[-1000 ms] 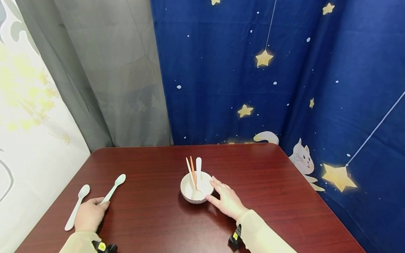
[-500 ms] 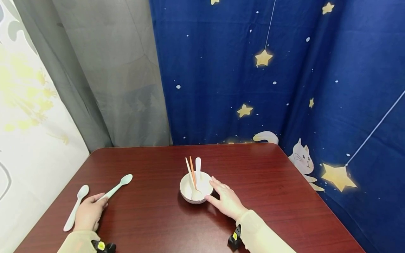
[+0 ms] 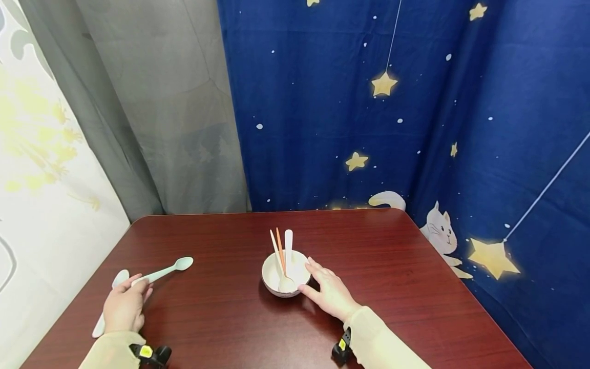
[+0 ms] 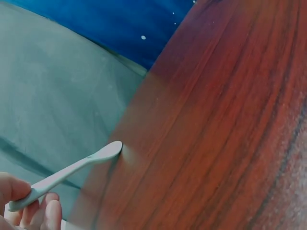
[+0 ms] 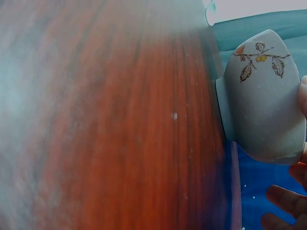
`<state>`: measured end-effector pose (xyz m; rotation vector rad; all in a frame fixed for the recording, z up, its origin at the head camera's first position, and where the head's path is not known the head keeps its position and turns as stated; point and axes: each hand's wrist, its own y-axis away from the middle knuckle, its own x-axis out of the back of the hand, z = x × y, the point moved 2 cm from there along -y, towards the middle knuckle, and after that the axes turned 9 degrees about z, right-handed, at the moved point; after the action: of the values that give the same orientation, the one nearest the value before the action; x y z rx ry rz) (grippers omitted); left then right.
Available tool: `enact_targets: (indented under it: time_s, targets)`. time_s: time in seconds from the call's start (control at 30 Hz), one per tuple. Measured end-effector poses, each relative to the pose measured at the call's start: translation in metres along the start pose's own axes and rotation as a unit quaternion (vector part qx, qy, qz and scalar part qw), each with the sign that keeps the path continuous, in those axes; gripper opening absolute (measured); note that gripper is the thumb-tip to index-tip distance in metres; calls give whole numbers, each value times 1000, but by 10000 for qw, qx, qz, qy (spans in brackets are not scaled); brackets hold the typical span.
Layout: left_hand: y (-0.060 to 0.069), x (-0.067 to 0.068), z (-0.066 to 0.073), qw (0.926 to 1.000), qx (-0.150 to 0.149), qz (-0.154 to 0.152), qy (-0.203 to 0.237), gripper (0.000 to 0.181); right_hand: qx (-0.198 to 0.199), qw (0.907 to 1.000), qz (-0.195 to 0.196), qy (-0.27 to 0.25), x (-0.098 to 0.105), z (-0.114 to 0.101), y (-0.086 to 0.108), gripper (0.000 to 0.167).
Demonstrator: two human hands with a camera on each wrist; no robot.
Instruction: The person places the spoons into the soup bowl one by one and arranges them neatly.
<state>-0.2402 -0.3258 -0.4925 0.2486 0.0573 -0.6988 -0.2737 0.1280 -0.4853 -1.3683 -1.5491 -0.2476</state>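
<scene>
Between thumb and fingers, my left hand [image 3: 123, 306] pinches the handle end of a pale green spoon [image 3: 168, 270]. Its head points right, and the left wrist view shows the same spoon [image 4: 74, 167] lengthwise. A white spoon [image 3: 98, 326] lies on the table, partly hidden by that hand. Near the middle of the table stands a white bowl [image 3: 272, 271], with a leaf pattern on its outside in the right wrist view. Three handles lean in it: cream, orange [image 3: 280, 246] and white [image 3: 289, 241]. My right hand [image 3: 334, 294] touches the bowl's right rim with spread, relaxed fingers and thumb.
The dark red wooden table [image 3: 221, 328] has rounded far corners. Behind it hang a grey curtain [image 3: 184, 128] and a blue star-patterned curtain [image 3: 318, 113]. A pale, patterned cloth [image 3: 50, 246] borders the left side.
My left hand has come up off the table a little, bringing the green spoon with it, and the spoon's head has shifted right and turned flatter. My right hand and the bowl stay put.
</scene>
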Motion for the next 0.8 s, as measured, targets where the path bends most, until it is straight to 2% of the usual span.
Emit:
enact_targets:
  time_s: [0.13,0.47,0.8]
  targets:
    - [2,-2,3,9996,-3,62,261,22,-9,10000,-3,7,0,0,0,67]
    - [2,-3,6,9989,-42,104,449,22,-4,10000,1,16,0,0,0,67]
    - [4,-9,8,9994,-221,118,226,25,-6,10000,0,-2,0,0,0,67]
